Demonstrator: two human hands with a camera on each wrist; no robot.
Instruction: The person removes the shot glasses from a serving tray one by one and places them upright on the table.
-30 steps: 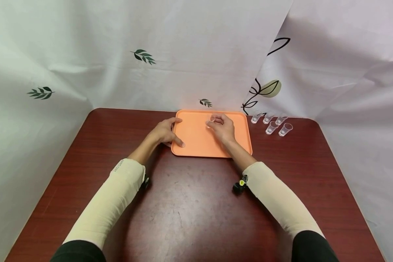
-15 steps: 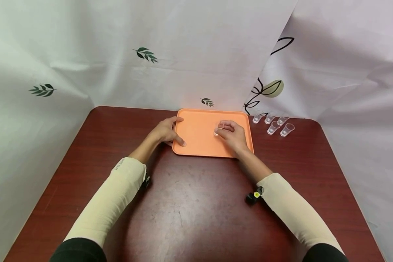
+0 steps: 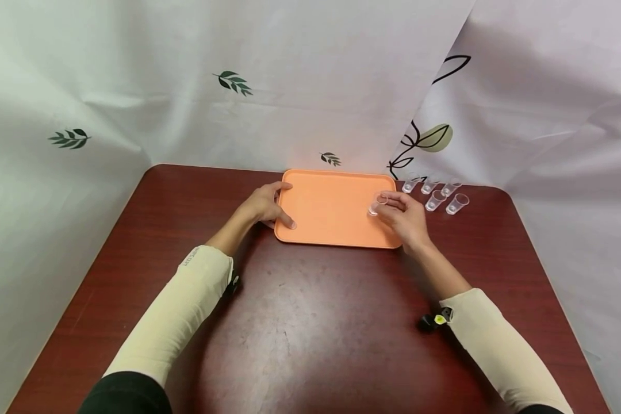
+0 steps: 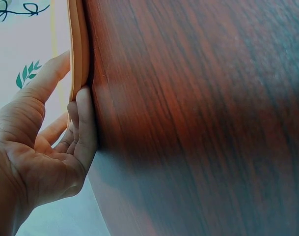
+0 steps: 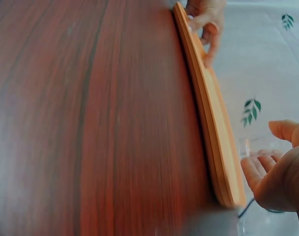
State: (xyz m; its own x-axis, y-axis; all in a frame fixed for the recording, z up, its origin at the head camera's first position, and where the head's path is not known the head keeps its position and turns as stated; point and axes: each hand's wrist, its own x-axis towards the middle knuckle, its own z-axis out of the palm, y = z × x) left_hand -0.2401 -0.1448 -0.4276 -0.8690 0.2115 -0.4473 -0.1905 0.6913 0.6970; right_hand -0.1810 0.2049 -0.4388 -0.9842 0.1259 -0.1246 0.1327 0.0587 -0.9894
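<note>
An orange tray (image 3: 331, 210) lies at the far side of the dark red wooden table. My left hand (image 3: 268, 204) grips the tray's left end, with thumb and index finger over the rim; the left wrist view puts other fingers of this hand (image 4: 46, 142) against the tray's edge. Above the tray's right part, my right hand (image 3: 405, 217) pinches a small clear plastic cup (image 3: 376, 206) between thumb and fingers. In the right wrist view the cup is faint beside the right hand (image 5: 279, 164). A gap between cup and tray is hard to judge.
Several similar clear cups stand just right of the tray, a front one (image 3: 457, 204) among them. A white leaf-printed cloth (image 3: 269, 86) hangs behind the table (image 3: 310, 322). A small black device (image 3: 434, 321) is worn at the right wrist.
My right hand has moved rightward and slightly nearer across the tray, carrying the cup from its middle to its right part. The left hand has kept its grip on the tray.
</note>
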